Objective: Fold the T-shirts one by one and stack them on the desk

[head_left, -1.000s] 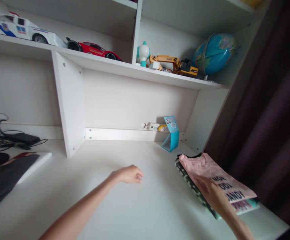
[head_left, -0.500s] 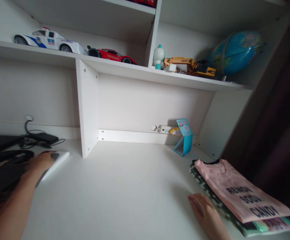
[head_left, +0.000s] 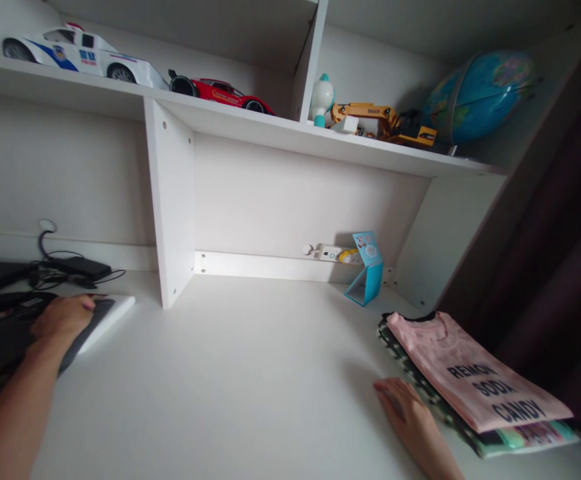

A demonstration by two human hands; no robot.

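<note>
At the white table (head_left: 220, 393), both hands down, well apart.
Left hand (head_left: 63, 320) on dark fabric (head_left: 5, 343) by a white board (head_left: 113, 321), fingers together, can't tell if gripping. Right hand (head_left: 405, 417) on table, fingers together, unclamped, just beside folded pink T-shirt (head_left: 470, 373) atop checkered garment (head_left: 410, 363).

Pink T-shirt (head_left: 470, 373): folded flat, printed "SODA CANDY", just beside my right hand (head_left: 405, 413)
Checked garment (head_left: 410, 370): black and white, folded beneath the shirt
Dark garment (head_left: 5, 347): lying flat under my left hand (head_left: 63, 319)
</note>
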